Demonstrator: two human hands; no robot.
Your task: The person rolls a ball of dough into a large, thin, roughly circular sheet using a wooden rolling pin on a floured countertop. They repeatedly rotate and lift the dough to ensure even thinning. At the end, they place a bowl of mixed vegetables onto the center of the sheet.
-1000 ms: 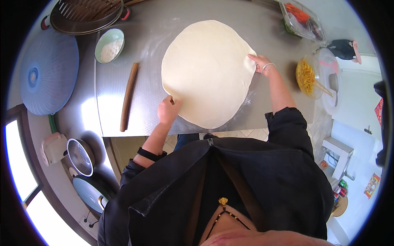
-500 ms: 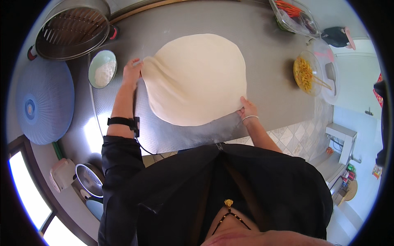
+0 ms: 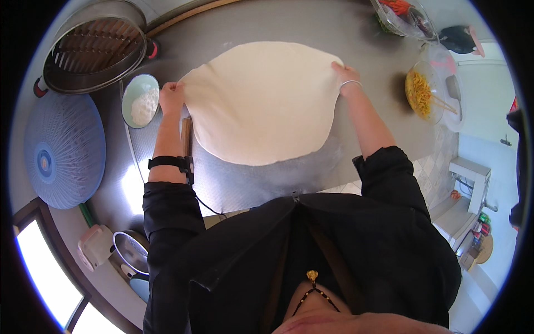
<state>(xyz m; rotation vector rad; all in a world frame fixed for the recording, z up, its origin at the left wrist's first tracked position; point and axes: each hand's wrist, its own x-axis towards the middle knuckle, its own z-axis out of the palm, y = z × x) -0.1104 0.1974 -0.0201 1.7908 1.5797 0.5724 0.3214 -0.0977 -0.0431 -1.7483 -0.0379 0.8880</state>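
A broad, pale sheet of dough [image 3: 267,106] was spread out over the middle of the grey metal surface [image 3: 384,50], drawn to a point at each upper side and rounded along its near edge. Soft creases ran across its left part; how much of it rested on the metal could not be told. The left hand [image 3: 171,97] pinched the sheet's left corner, fingers curled in, while the right hand [image 3: 346,77] gripped the upper right corner, thumb on top. A pale bracelet [image 3: 351,83] circled the right wrist, and a black strap [image 3: 168,161] wrapped the left forearm.

Between that forearm and the dough, part of a brown wooden rod [image 3: 186,136] showed. Just beside the left hand sat a pale green bowl [image 3: 132,93] with white powder [image 3: 144,107] in it. Farther up and left stood a round metal pot [image 3: 105,83] with a slotted tray inside, and below it a domed blue mesh cover [image 3: 64,150].

Well to the right of the dough, a clear bowl [image 3: 436,83] held yellow shreds [image 3: 420,93], with chopsticks [image 3: 445,106] leaning out over its rim. Beyond, toward the upper right, was a clear container [image 3: 403,22] with orange pieces [image 3: 396,6] in it.
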